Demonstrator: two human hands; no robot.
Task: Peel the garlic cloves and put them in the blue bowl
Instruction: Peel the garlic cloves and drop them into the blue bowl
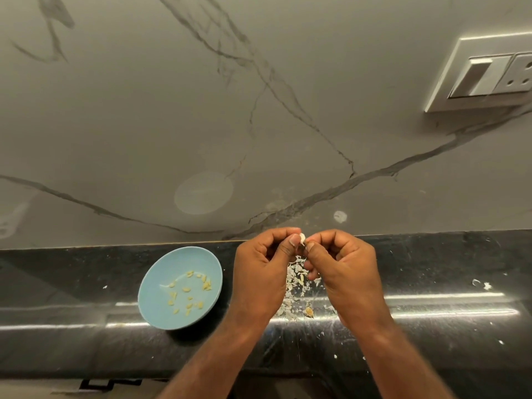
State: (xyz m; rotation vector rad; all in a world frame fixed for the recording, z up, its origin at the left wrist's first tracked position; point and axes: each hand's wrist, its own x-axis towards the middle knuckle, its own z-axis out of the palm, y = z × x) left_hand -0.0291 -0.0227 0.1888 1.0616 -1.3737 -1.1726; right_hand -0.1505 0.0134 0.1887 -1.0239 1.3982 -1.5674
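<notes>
Garlic clove [302, 238], small and pale, is caught between the two hands just right of the blue bowl [172, 260] and a little farther back. The left hand [260, 272], the one nearer the bowl, pinches the clove between thumb and forefinger, with the other fingers curled into the palm. The right hand [342, 272], on the far side from the bowl, meets it thumb to thumb, its thumb tip and forefinger closed on the same clove and the rest of the fingers folded in.

Inside the bowl lie the peeled cloves [206, 285], yellowish bits scattered loosely over its floor. To the bowl's right, under and between the hands, a heap of papery garlic skins [295, 280] litters the black counter [431, 269], with stray flecks farther right still. The bowl stands on that same counter. Behind the bowl rises a grey veined marble backsplash [144, 125], and well up and right of the bowl a white switch and socket plate [486, 73] is set into it.
</notes>
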